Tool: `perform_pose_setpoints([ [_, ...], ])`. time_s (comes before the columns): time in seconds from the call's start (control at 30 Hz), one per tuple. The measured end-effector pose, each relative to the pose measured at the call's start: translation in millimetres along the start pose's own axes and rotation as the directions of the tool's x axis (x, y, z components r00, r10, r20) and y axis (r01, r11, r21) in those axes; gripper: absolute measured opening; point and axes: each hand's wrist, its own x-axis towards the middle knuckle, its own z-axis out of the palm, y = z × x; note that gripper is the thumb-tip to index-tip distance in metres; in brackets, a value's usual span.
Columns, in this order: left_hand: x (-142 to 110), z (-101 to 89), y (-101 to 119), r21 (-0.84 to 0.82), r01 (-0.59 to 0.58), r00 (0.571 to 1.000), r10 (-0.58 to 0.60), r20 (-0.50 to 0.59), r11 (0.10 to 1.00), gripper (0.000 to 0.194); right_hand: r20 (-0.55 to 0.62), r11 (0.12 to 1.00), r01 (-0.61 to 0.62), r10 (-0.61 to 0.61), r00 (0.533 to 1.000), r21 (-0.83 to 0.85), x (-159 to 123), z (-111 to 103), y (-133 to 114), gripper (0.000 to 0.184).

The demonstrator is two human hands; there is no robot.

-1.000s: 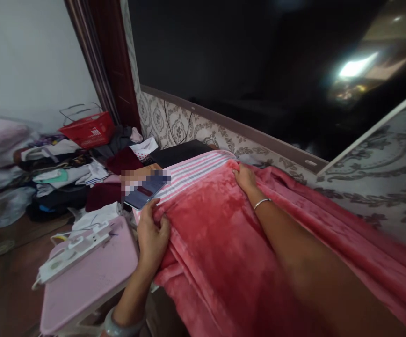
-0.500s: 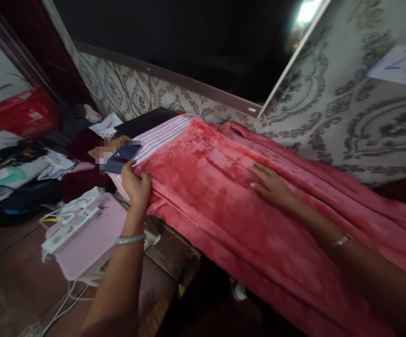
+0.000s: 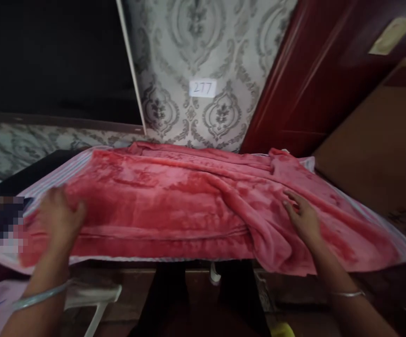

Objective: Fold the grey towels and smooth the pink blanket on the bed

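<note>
A red plush cloth (image 3: 175, 206), soft and blanket-like, lies spread across a striped cloth (image 3: 68, 171) on a raised surface. Its left half is fairly smooth, while thick folds bunch at the right of centre. My left hand (image 3: 59, 213), blurred by motion, is over the cloth's left end with thumb and fingers apart. Above the right part is my right hand (image 3: 304, 220), fingers apart and holding nothing. Whether either hand touches the plush is hard to tell.
A large dark screen (image 3: 55, 61) hangs on the patterned wall, beside a paper label (image 3: 203, 87) reading 277. On the right stand a dark red door (image 3: 311, 61) and a brown board-like panel (image 3: 381, 140). A pink lid-like item (image 3: 4, 304) and white stool-like frame (image 3: 94, 297) are below left.
My view has swung right, bringing the cloth's right end into sight. My left hand has left the cloth's edge near the phone and opened; my right hand has moved towards the right end.
</note>
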Motion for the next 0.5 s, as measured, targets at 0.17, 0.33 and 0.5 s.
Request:
perform_pose_setpoints([
  [0.17,-11,76.5,129,-0.289,-0.245,0.818,0.357,0.451,0.925,0.062,-0.089,0.999,-0.033,0.033,0.996,0.002,-27,-9,31,0.049],
  [0.33,-27,126.2,200,-0.145,-0.399,0.734,0.41,0.542,0.906,0.062,-0.164,0.996,-0.088,0.086,0.983,-0.006,-42,-29,55,0.046],
  [0.5,-51,149.8,205,-0.067,-0.498,0.723,0.457,0.518,0.865,0.059,-0.248,0.983,-0.178,0.161,0.955,-0.047,-45,-57,96,0.046],
])
